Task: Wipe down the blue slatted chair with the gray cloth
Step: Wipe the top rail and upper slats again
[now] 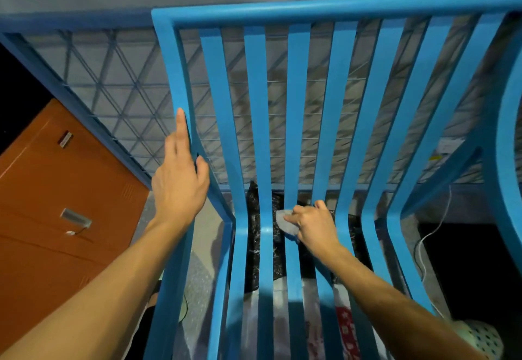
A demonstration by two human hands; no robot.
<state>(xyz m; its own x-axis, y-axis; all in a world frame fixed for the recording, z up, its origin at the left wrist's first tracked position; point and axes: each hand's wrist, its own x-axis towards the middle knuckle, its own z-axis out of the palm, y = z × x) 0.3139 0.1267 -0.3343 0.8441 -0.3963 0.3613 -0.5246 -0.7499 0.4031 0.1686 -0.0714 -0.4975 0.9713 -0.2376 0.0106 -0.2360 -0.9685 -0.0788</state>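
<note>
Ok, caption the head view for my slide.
The right hand presses the gray cloth to the blue slatted chair; left hand grips its side rail.

A: Where are the hands on the slatted chair (254, 105)?
B: The left hand (180, 187) holds the left side rail, with the rail between thumb and forefinger. The right hand (316, 227) holds the cloth (285, 221) on a middle slat, at the bend where the back meets the seat.
A: And around it?
B: A wire mesh panel (113, 83) stands just behind the back. A cabinet (56, 190) is to the left. Under the seat lies a bag (252, 218), seen between the slats. A cable (435, 229) hangs at the right.
</note>
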